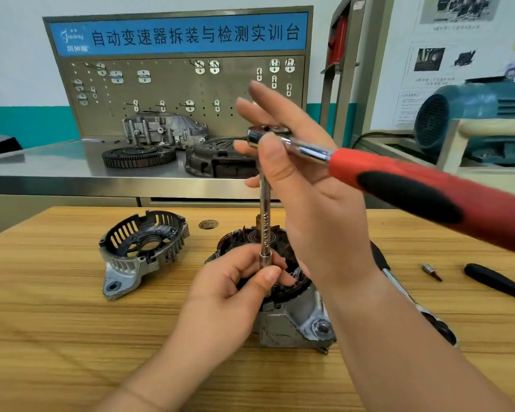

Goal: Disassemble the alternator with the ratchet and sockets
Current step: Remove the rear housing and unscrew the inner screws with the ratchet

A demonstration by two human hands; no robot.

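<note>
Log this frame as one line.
left hand pinches extension bar near base | right hand pinches ratchet at head | bar upright over alternator | end cover off, beside it on table

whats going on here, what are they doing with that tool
A person is taking an alternator apart on a wooden table. The left hand pinches the lower end of an extension bar standing upright over the alternator, while the right hand holds the head of the red-handled ratchet on top. One end cover already lies off to the left.
</note>
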